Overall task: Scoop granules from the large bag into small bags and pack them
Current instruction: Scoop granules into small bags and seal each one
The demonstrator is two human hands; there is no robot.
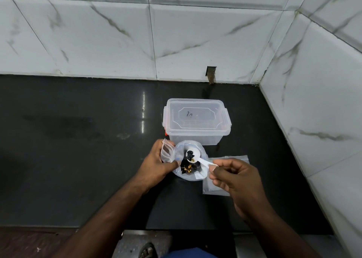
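A person stands at a dark counter [78, 159] by a white tiled wall [117, 42]. The big clear bag [181, 176] sits open on the counter, just in front of a clear plastic box [195, 120] with its lid shut. Dark and golden bits [188, 167] lie inside the bag.

The right hand [235, 179] pinches the handle of a small white spoon [193, 155] between thumb and fingers. The spoon's bowl is over the mouth of the big bag and has a few dark bits in it.

The left hand [156, 161] grips a small clear bag [167, 152], fingers curled around it. The small bag is just to the left of the big bag, touching its edge, and something dark shows in it.

More small clear bags [237, 158] lie flat on the counter under the right hand, beside the big bag.
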